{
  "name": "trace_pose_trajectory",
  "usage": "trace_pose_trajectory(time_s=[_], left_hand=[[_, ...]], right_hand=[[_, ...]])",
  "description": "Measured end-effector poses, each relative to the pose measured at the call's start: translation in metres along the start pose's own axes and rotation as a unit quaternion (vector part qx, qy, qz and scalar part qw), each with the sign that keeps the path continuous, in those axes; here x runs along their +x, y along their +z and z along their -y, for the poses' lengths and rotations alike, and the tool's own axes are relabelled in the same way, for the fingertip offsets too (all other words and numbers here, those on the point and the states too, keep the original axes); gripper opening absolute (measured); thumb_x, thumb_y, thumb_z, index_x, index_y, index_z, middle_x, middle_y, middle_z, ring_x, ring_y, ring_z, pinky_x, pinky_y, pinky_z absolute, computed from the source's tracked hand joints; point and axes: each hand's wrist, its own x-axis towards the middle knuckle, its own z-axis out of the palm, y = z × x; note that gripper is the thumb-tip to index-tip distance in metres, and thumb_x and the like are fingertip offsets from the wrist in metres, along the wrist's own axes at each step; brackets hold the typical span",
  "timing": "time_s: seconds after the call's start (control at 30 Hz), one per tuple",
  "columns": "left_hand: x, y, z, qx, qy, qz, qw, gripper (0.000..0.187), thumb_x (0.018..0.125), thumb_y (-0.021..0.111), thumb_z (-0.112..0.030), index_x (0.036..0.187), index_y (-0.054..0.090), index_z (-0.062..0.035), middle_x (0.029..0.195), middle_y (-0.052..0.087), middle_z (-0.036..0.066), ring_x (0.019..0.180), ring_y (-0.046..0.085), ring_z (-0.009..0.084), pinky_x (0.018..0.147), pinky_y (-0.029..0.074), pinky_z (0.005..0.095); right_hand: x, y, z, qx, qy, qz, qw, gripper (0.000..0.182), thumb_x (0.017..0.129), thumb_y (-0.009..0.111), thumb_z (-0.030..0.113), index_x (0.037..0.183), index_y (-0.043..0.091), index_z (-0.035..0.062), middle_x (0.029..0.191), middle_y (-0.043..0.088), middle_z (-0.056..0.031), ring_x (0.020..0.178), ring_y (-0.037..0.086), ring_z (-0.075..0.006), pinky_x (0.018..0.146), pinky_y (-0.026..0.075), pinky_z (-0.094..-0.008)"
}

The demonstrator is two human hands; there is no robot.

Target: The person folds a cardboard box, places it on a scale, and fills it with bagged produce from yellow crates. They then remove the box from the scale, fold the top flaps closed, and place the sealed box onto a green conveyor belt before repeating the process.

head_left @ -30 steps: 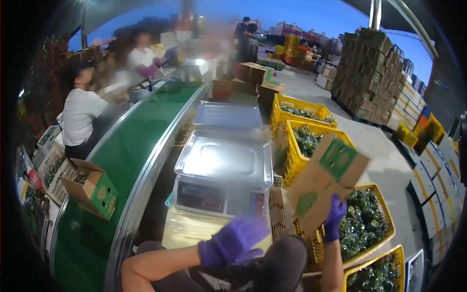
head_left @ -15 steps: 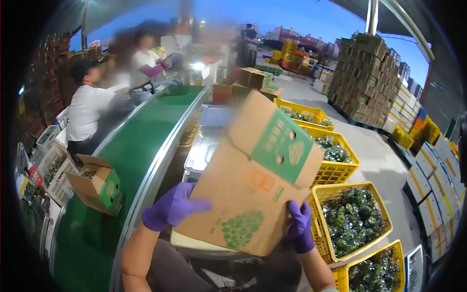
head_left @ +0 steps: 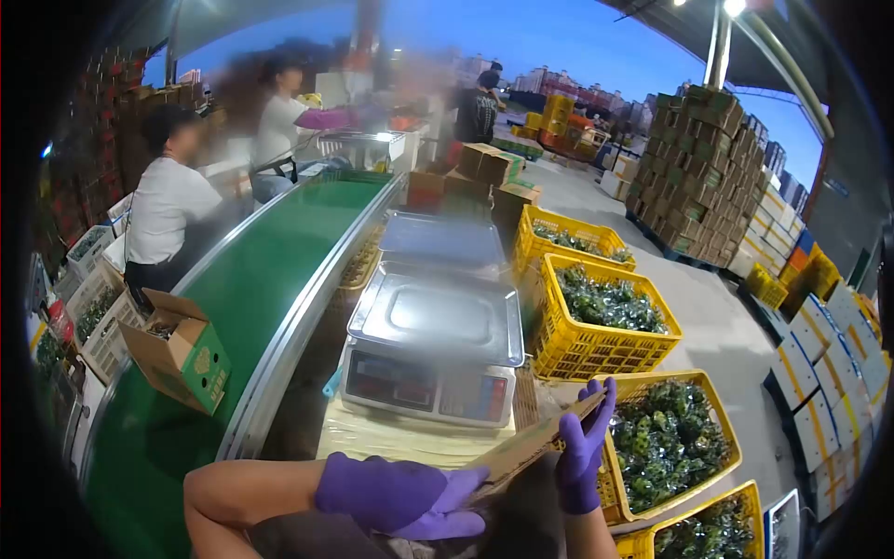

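Observation:
Low in front of me, a folded-flat cardboard box (head_left: 526, 449) is turned nearly edge-on, so its printed face is hidden. My right hand (head_left: 582, 456), in a purple glove, grips its upper right end between thumb and fingers. At the lower left end, my left hand (head_left: 400, 494), also gloved in purple, holds the cardboard with its fingers along the edge. Just beyond lies a digital scale (head_left: 428, 368) with a bare steel pan, on a pale yellow surface (head_left: 391, 438). The cardboard's near end is partly hidden by my left hand and lap.
A green conveyor belt (head_left: 270, 265) runs along the left, carrying an open carton (head_left: 182, 359). Yellow crates (head_left: 610, 349) of wrapped greens line the right. Two people (head_left: 172, 210) stand across the belt. Stacked cartons (head_left: 689, 168) and white boxes (head_left: 819, 363) stand farther right.
The cardboard has swung down and turned from face-on to edge-on, uncovering the scale. My left hand has moved down and rightward along with it.

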Motion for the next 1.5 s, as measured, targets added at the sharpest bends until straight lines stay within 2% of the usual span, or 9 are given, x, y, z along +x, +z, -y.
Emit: trace_pose_trajectory(time_s=[0.07,0.3,0.53,0.73,0.9,1.03,1.13,1.37,1.5], left_hand=[[0.011,0.0,0.018,-0.101,0.052,0.066,0.991,0.084,0.097,0.04,-0.056,0.15,0.012,0.0041,0.152,0.024,0.027,0.141,0.026,0.0336,0.114,0.023,0.0361],[-0.006,-0.015,0.027,-0.179,0.023,0.007,0.984,0.081,0.097,0.042,-0.054,0.152,0.014,-0.0013,0.148,0.033,0.024,0.138,0.033,0.0309,0.112,0.027,0.0351],[-0.079,-0.017,0.001,-0.084,-0.061,-0.357,0.928,0.065,0.081,0.054,-0.005,0.142,0.033,0.0004,0.113,0.062,0.024,0.084,0.067,0.0313,0.077,0.052,0.0385],[-0.058,-0.004,0.02,0.236,-0.034,-0.436,0.868,0.06,0.079,0.059,-0.012,0.136,0.043,-0.0005,0.119,0.054,0.025,0.109,0.053,0.0399,0.095,0.041,0.0515],[0.013,0.018,0.028,0.418,0.027,-0.491,0.763,0.063,0.076,0.067,-0.02,0.136,0.049,-0.0111,0.143,0.037,0.022,0.134,0.032,0.044,0.104,0.023,0.0692],[0.038,0.025,0.039,0.602,-0.01,-0.428,0.674,0.069,0.075,0.07,-0.035,0.138,0.047,-0.0171,0.144,0.036,0.021,0.137,0.026,0.0436,0.104,0.018,0.0723],[0.034,0.024,0.036,0.461,0.015,-0.459,0.759,0.08,0.07,0.072,-0.045,0.141,0.044,-0.0196,0.146,0.032,0.02,0.138,0.023,0.0426,0.105,0.02,0.0715],[0.041,0.02,0.043,0.505,0.026,-0.514,0.693,0.07,0.071,0.067,-0.035,0.137,0.048,-0.0247,0.129,0.047,0.018,0.107,0.048,0.0326,0.085,0.043,0.0489],[-0.003,-0.047,0.012,0.04,0.07,-0.292,0.953,0.103,0.07,0.067,-0.065,0.143,0.036,-0.0004,0.128,0.051,0.024,0.107,0.054,0.0413,0.095,0.042,0.0476]], right_hand=[[0.007,-0.008,-0.007,0.021,0.014,0.016,1.0,0.097,0.079,0.067,0.033,0.153,0.008,0.0074,0.153,0.021,-0.0242,0.142,0.023,-0.0356,0.114,0.021,-0.0449],[0.015,-0.039,0.01,0.038,0.065,0.142,0.987,0.108,0.066,0.072,0.013,0.153,0.008,0.0049,0.152,0.023,-0.026,0.143,0.023,-0.0325,0.114,0.024,-0.0372],[-0.003,-0.049,0.096,0.065,0.151,0.253,0.953,0.104,0.063,0.07,0.001,0.152,0.016,0.0044,0.144,0.039,-0.0203,0.13,0.044,-0.0297,0.105,0.039,-0.0374],[0.027,-0.03,0.104,-0.452,-0.036,0.462,0.762,0.039,0.084,0.063,0.041,0.082,0.05,0.0042,0.075,0.06,-0.0196,0.078,0.063,-0.0361,0.067,0.049,-0.0437],[0.021,0.045,0.067,-0.458,-0.205,0.648,0.572,0.041,0.081,0.063,0.046,0.096,0.062,0.0074,0.083,0.066,-0.0154,0.078,0.065,-0.0333,0.068,0.052,-0.0435],[0.032,0.051,0.015,-0.322,-0.408,0.559,0.646,0.04,0.081,0.064,0.046,0.092,0.067,0.0084,0.081,0.066,-0.0136,0.074,0.066,-0.0325,0.064,0.053,-0.0428],[0.045,0.053,0.078,-0.475,-0.229,0.675,0.517,0.045,0.089,0.055,0.05,0.083,0.066,0.0072,0.076,0.064,-0.0144,0.07,0.065,-0.0333,0.06,0.051,-0.0446],[0.029,0.026,0.075,-0.34,-0.179,0.746,0.545,0.043,0.095,0.049,0.047,0.102,0.051,0.0049,0.077,0.059,-0.02,0.079,0.062,-0.039,0.07,0.049,-0.0473],[0.056,0.041,0.062,-0.281,-0.142,0.728,0.609,0.042,0.091,0.058,0.045,0.116,0.058,0.0109,0.079,0.064,-0.0167,0.077,0.063,-0.0385,0.065,0.049,-0.0443]])
